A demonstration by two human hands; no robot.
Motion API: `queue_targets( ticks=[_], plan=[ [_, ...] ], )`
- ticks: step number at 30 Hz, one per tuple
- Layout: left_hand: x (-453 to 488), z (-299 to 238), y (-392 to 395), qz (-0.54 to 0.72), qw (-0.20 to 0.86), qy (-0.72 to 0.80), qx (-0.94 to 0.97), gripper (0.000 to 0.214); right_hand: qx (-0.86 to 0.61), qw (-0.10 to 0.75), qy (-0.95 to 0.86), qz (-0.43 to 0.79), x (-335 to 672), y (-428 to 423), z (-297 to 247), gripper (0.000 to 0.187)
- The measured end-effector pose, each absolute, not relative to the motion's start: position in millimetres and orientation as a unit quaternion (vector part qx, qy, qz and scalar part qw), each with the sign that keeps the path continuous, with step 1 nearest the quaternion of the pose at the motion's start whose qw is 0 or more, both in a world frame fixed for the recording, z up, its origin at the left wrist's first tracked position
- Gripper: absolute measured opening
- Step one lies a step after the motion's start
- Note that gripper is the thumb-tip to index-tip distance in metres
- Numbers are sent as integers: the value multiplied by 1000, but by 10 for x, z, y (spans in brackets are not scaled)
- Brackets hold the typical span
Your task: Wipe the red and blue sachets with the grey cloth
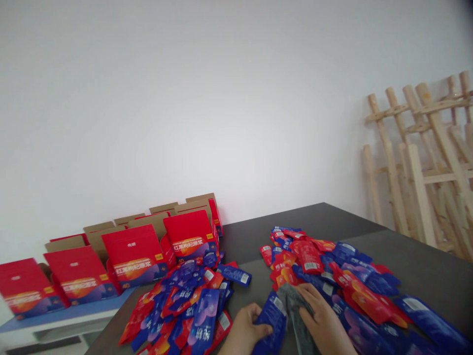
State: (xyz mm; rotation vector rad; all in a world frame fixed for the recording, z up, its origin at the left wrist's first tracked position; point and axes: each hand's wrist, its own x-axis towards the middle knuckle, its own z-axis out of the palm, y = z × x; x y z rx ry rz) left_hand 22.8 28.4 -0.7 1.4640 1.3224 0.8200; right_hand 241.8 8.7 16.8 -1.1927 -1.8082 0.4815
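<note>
open red boxes (135, 256) stand in a row on a pale shelf (55, 320) at left, wooden frames (424, 162) lean against the white wall (185, 98).

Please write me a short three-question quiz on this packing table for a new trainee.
1. True or false: the left hand touches a blue sachet.
2. What stands in rows at the far left? A) open red boxes B) glass jars C) metal trays
3. What leans on the wall at the right?

Key
1. True: both the left hand and the right hand rest on sachets at the near edge of the table.
2. A: red boxes, lids up.
3. Wooden frames.
</note>
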Motion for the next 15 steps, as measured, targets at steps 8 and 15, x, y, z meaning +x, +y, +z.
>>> queue_targets(
  ticks=[8, 15],
  plan=[
    [74, 337, -79, 209, 598, 476, 610, 42, -565, 351, -743, 81, 2595, -119, 570, 47],
    [170, 279, -144, 209, 641, 427, 603, 16, -444, 205, -871, 50, 2089, -317, 226, 58]
  ],
)
